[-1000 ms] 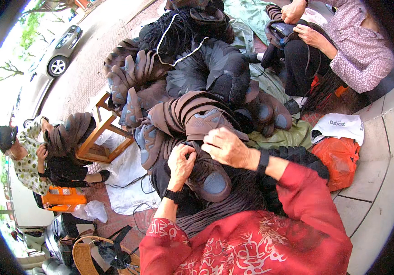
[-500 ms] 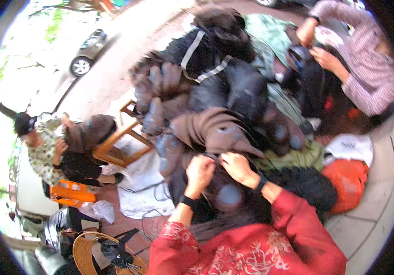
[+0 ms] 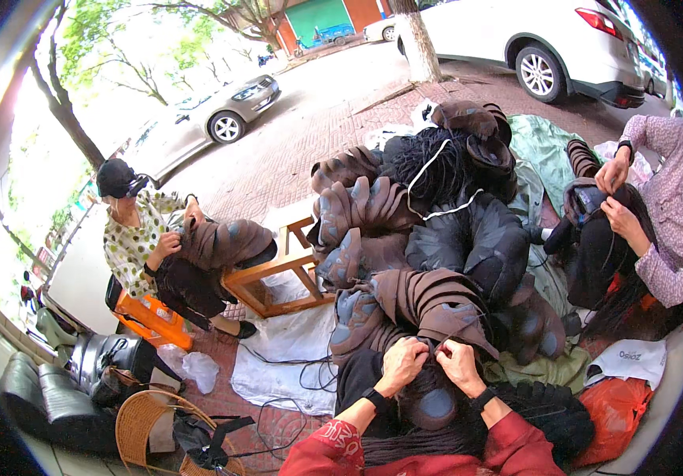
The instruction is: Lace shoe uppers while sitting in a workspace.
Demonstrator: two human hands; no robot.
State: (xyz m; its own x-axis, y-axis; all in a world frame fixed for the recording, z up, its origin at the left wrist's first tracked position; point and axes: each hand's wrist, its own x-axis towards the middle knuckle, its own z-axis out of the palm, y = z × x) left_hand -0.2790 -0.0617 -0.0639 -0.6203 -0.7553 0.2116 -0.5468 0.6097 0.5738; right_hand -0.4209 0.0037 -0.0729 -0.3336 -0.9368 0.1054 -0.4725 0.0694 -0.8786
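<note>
On my lap lies a brown shoe upper [image 3: 434, 403] with a grey-blue toe patch. At its far end my left hand [image 3: 405, 365] and my right hand [image 3: 460, 368] are close together, fingers pinched; what is between the fingertips is too small to tell. A bundle of dark cords [image 3: 417, 446] lies across my lap, below the upper. Just beyond my hands is a curved stack of nested brown uppers [image 3: 436, 300]. More uppers [image 3: 367, 213] are heaped behind it, with a pile of black cords [image 3: 430, 163] among them.
A person on the left works on brown uppers [image 3: 226, 240] beside a wooden stool frame [image 3: 266, 274]. Another person [image 3: 663, 198] on the right handles an upper. An orange-red bag [image 3: 615, 416] stands near my right; a wicker chair [image 3: 136, 420] stands at lower left. Parked cars stand beyond.
The view has tilted up and steadied, so more street and cars show. My hands stay over the upper on my lap, now closer together.
</note>
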